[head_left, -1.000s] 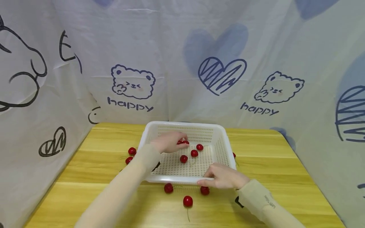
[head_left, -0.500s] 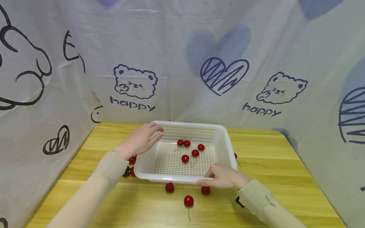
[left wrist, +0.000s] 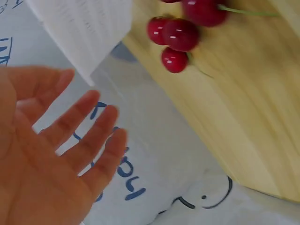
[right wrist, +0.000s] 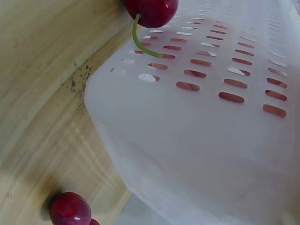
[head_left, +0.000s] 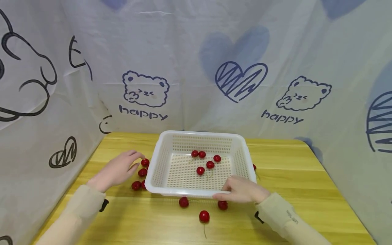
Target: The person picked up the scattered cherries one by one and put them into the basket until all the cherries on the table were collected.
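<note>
A white plastic basket with slotted walls stands on the wooden table, several red cherries lying on its floor. My right hand grips its front rim near the right corner, thumb outside and fingers over the edge. Left of the basket, my left hand hovers beside a cluster of cherries, fingertips close to the farthest one. Seen from the left wrist, that hand has spread, loosely bent fingers and an empty palm; cherries with green stems lie beyond it.
Three cherries lie in front of the basket, the nearest cherry with its stem toward me. Another cherry peeks out past the right wall. A patterned white cloth hangs behind the wooden table.
My left hand has come out of the basket, crossed its left wall and lowered toward the cherries on the left. My right hand keeps its grip on the rim.
</note>
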`<state>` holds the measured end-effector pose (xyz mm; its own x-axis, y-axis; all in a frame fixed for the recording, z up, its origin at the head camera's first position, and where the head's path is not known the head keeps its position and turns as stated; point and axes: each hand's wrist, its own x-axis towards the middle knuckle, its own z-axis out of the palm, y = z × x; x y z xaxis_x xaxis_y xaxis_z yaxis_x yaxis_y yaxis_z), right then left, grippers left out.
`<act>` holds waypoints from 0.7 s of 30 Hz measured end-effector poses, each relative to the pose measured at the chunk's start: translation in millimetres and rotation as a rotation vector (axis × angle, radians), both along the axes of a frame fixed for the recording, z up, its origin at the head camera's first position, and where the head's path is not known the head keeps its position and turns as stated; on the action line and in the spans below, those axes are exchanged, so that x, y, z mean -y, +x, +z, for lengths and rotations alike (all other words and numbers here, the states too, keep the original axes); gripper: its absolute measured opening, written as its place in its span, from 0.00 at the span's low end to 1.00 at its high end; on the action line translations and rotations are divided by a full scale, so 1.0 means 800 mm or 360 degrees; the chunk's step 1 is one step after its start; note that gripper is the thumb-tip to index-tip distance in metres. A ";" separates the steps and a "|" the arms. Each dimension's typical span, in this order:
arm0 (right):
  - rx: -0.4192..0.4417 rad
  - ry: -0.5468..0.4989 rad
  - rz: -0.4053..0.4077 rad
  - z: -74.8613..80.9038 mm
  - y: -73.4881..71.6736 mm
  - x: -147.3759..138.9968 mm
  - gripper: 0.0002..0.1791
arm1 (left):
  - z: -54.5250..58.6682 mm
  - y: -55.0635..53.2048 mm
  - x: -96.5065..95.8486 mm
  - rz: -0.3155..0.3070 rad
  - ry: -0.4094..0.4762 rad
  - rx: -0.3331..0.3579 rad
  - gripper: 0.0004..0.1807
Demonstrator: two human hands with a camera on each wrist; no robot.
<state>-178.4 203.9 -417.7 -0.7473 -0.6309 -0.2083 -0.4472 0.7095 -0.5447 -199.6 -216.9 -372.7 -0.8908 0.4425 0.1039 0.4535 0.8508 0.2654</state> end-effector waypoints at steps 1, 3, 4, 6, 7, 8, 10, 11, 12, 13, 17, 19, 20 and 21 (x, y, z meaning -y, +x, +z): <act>-0.0001 -0.0003 0.0006 0.000 -0.001 0.000 0.34 | -0.002 0.003 0.004 -0.0003 -0.0018 0.0039 0.13; -0.0004 0.0003 0.0015 0.000 -0.002 0.000 0.33 | -0.007 0.008 0.012 -0.0016 -0.0062 0.0109 0.12; -0.0004 0.0007 0.0016 -0.001 -0.002 -0.001 0.33 | -0.009 0.010 0.016 -0.0028 -0.0083 0.0148 0.11; -0.0005 0.0011 0.0013 -0.001 -0.003 -0.001 0.33 | -0.012 0.013 0.023 -0.0047 -0.0109 0.0227 0.11; -0.0006 0.0016 0.0009 -0.002 -0.003 0.000 0.33 | -0.014 0.015 0.026 -0.0048 -0.0115 0.0276 0.11; -0.0005 0.0020 0.0004 -0.002 -0.003 0.000 0.33 | -0.015 0.016 0.028 -0.0055 -0.0119 0.0320 0.11; 0.0001 0.0023 -0.0008 -0.002 -0.003 0.001 0.35 | -0.018 0.018 0.032 -0.0073 -0.0102 0.0420 0.12; 0.0005 0.0025 -0.0014 -0.001 -0.003 0.001 0.35 | -0.020 0.019 0.033 -0.0070 -0.0086 0.0466 0.13; 0.0010 0.0028 -0.0017 -0.002 -0.003 0.001 0.36 | -0.022 0.019 0.033 -0.0075 -0.0069 0.0502 0.14; 0.0012 0.0025 -0.0017 -0.002 -0.003 0.001 0.36 | -0.024 0.019 0.034 -0.0084 -0.0051 0.0533 0.14; 0.0017 0.0013 -0.0013 -0.001 -0.002 0.000 0.35 | -0.032 0.019 0.034 -0.0094 0.0003 0.0635 0.17; 0.0019 0.0007 -0.0014 0.000 -0.001 0.000 0.34 | -0.035 0.019 0.035 -0.0089 0.0001 0.0675 0.17; 0.0023 0.0008 -0.0017 0.000 -0.001 0.000 0.35 | -0.036 0.019 0.034 -0.0079 0.0000 0.0696 0.17; 0.0027 0.0008 -0.0018 0.000 -0.001 0.000 0.34 | -0.038 0.019 0.034 -0.0070 -0.0007 0.0714 0.17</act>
<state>-179.4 203.6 -417.5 -0.7506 -0.6216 -0.2240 -0.4302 0.7170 -0.5485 -184.3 -243.9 -402.8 -0.8277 0.4803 -0.2902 0.3301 0.8349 0.4404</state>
